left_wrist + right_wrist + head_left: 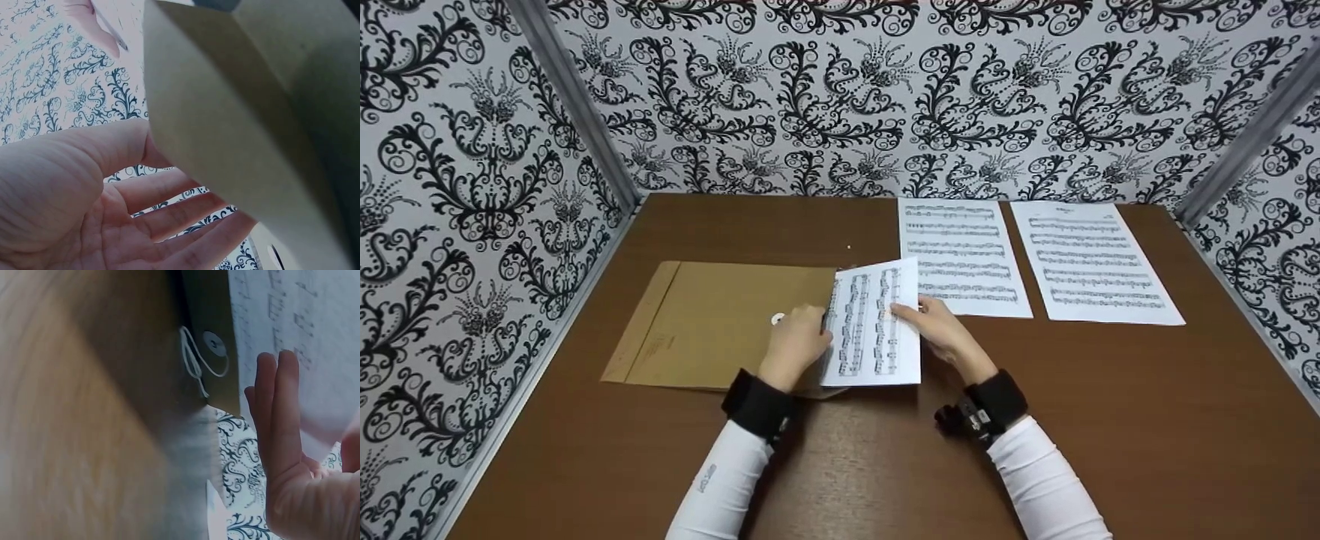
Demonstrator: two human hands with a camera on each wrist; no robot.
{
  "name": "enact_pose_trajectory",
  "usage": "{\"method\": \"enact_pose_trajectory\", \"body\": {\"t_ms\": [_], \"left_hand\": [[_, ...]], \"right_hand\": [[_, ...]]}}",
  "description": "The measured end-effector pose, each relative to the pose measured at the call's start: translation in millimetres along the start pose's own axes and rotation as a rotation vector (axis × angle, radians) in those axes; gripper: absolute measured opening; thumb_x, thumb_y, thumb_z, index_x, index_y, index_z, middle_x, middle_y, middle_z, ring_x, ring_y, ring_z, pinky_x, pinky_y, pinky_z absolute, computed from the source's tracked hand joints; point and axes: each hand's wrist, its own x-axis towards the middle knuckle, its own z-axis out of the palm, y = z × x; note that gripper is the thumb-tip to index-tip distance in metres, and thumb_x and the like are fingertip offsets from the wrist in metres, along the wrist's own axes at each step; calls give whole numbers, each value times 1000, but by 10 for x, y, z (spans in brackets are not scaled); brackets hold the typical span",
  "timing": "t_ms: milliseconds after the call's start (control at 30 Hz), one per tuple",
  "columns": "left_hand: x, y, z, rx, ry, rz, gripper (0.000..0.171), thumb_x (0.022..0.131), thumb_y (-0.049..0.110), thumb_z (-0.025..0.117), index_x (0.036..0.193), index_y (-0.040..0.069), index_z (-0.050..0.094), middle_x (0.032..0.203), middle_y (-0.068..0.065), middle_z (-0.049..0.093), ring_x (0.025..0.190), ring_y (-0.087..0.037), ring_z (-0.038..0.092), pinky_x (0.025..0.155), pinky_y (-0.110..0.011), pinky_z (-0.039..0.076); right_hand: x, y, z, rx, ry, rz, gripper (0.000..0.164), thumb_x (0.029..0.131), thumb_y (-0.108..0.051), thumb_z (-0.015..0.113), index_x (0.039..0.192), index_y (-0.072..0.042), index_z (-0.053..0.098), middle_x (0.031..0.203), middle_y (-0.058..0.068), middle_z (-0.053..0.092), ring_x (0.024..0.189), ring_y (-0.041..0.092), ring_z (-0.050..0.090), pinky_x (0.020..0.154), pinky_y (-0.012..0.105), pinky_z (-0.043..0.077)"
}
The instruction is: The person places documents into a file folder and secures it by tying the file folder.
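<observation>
A brown kraft envelope lies on the table, its open end facing right. In the head view my left hand pinches the upper layer at that end; the left wrist view shows its thumb and fingers at the edge of the raised envelope paper. My right hand holds sheet music by its right edge, thumb on top and fingers underneath. The sheet's left part is hidden at the envelope mouth. In the right wrist view, a button with white string shows on the envelope, near the right hand's fingers.
Two more sheets of music, a left one and a right one, lie side by side at the back right of the brown table. Patterned wall panels enclose the back and sides.
</observation>
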Motion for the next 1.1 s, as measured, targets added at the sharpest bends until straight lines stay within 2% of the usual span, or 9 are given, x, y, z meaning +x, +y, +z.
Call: {"method": "enact_pose_trajectory", "body": {"t_ms": [233,467,933,1100], "left_hand": [[18,-18,53,13,9,6,15,85,7,70,96,-3,72,98,-22,75,88,-39,72,77,-52,58],[30,-26,51,5,-16,-13,12,88,6,66,94,-3,71,96,-21,74,83,-36,71,71,-49,57],[36,-14,23,8,-27,-28,15,90,7,67,99,-3,71,100,-21,75,88,-37,72,77,-51,57],[41,-7,15,5,-35,-36,15,91,8,66,100,-2,71,101,-20,75,89,-36,72,77,-50,57]], "right_hand": [[-108,-116,-78,47,0,67,51,107,-16,50,152,5,40,100,-5,76,84,9,74,74,29,64],[-142,-154,-148,47,-25,97,50,106,-14,50,150,7,40,96,-5,74,83,9,75,72,26,62],[-187,-137,-247,43,-99,67,54,102,-4,53,149,14,34,95,-5,77,85,10,76,77,25,63],[-167,-111,-233,61,-89,67,54,102,-2,53,149,15,34,93,-6,77,84,8,76,77,24,63]]}}
